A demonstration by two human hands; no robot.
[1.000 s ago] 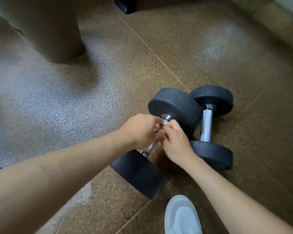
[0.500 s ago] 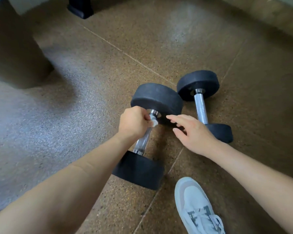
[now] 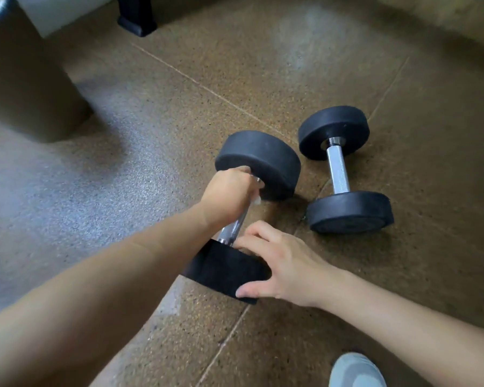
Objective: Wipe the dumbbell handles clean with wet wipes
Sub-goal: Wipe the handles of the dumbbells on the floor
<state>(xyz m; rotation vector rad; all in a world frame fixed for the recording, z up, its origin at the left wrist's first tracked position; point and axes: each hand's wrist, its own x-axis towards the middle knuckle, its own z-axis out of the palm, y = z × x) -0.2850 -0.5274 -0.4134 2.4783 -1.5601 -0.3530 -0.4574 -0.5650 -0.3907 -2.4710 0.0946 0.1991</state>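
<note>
Two black dumbbells with chrome handles lie on the floor. My left hand (image 3: 229, 195) grips the upper part of the nearer dumbbell's handle (image 3: 233, 227), with a white wet wipe (image 3: 255, 201) showing under its fingers. My right hand (image 3: 277, 263) holds that dumbbell's near head (image 3: 221, 265), fingers over its top and thumb on its side. Its far head (image 3: 259, 160) rests beyond my left hand. The second dumbbell (image 3: 338, 169) lies untouched to the right.
The brown speckled rubber floor (image 3: 263, 65) has seam lines. A large dark rounded object (image 3: 25, 88) stands at the far left, and a black equipment foot (image 3: 137, 20) at the top. My grey shoe (image 3: 355, 371) shows at the bottom right.
My right hand left the handle, moved toward me and took hold of the near head. My left hand stays wrapped around the upper handle with the wipe. The view shifted.
</note>
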